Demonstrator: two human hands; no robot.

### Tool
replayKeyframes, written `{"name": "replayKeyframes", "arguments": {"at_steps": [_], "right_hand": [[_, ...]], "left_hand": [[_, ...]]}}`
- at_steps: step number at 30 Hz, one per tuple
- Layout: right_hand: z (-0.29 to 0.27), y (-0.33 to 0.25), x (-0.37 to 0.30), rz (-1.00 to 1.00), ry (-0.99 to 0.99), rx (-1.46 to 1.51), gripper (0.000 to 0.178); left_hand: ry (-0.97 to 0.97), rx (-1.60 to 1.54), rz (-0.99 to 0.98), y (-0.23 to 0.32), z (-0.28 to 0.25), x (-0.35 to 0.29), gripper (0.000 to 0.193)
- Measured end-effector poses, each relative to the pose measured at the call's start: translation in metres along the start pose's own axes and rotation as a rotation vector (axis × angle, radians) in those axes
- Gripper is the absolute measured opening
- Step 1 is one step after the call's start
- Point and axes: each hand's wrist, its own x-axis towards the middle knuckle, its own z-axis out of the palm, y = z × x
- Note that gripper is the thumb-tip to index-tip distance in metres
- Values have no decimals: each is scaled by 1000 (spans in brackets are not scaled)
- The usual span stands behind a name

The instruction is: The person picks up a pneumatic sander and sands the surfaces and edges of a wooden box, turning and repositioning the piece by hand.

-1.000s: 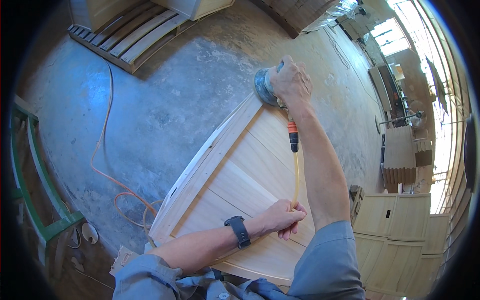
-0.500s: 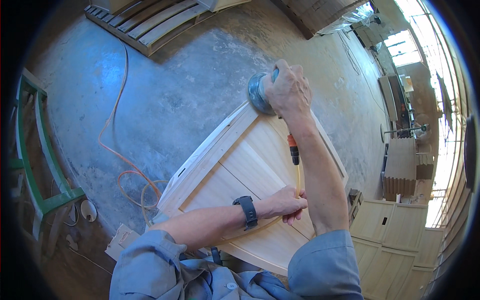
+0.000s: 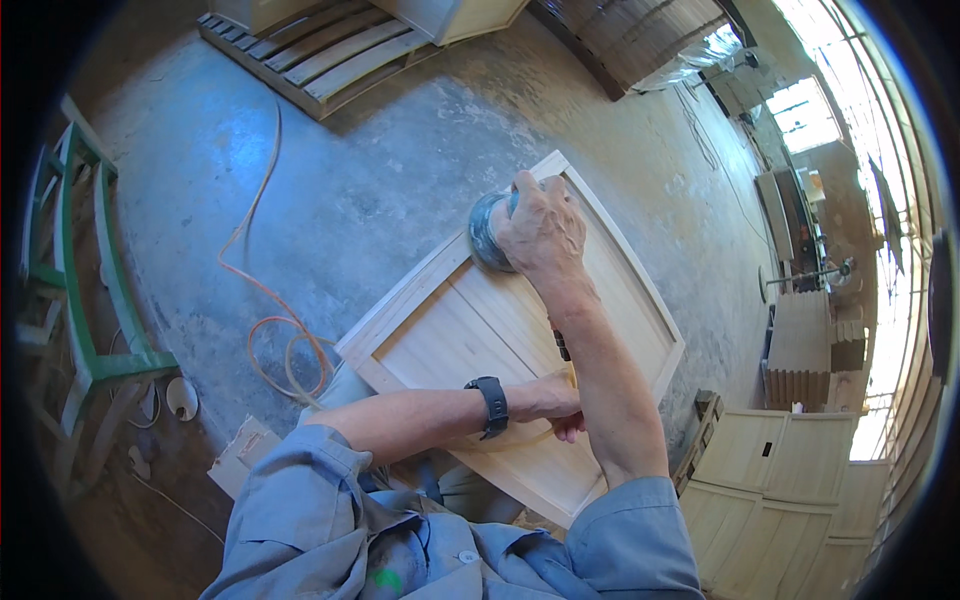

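My right hand [image 3: 545, 225] is wrapped over the top of a round orbital sander [image 3: 487, 232]. The sander's pad rests on the left frame rail of a pale wooden panel door [image 3: 430, 330], a little short of its far corner. My left hand [image 3: 552, 398], a dark watch on its wrist, is closed around the sander's yellowish air hose [image 3: 570, 376] above the panel. My right forearm covers some of the left fingers and most of the hose fitting. The panel lies tilted in front of my body, with grooved boards inside a raised frame.
An orange hose [image 3: 268, 290] loops over the concrete floor [image 3: 370, 170] on the left. Beyond it stands a green metal frame [image 3: 100, 290]. A slatted pallet [image 3: 320, 75] is at the far left. More wooden panels [image 3: 765, 480] are at the right, and wrapped stacks [image 3: 640, 40] stand farther off.
The sander and my right hand have moved left and nearer along the rail, so the panel's far corner shows. The panel has turned in view, and my left hand is slightly farther left.
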Motion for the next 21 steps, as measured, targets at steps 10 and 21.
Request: {"name": "replayKeyframes", "arguments": {"at_steps": [10,21], "right_hand": [[-2,-52,-27,-36,-19,61,30],[-5,-93,-41,-38,-92,88,33]], "left_hand": [[297,-373,24,-38,43,-80,17],[265,-336,78,-72,41,-143,24]]}}
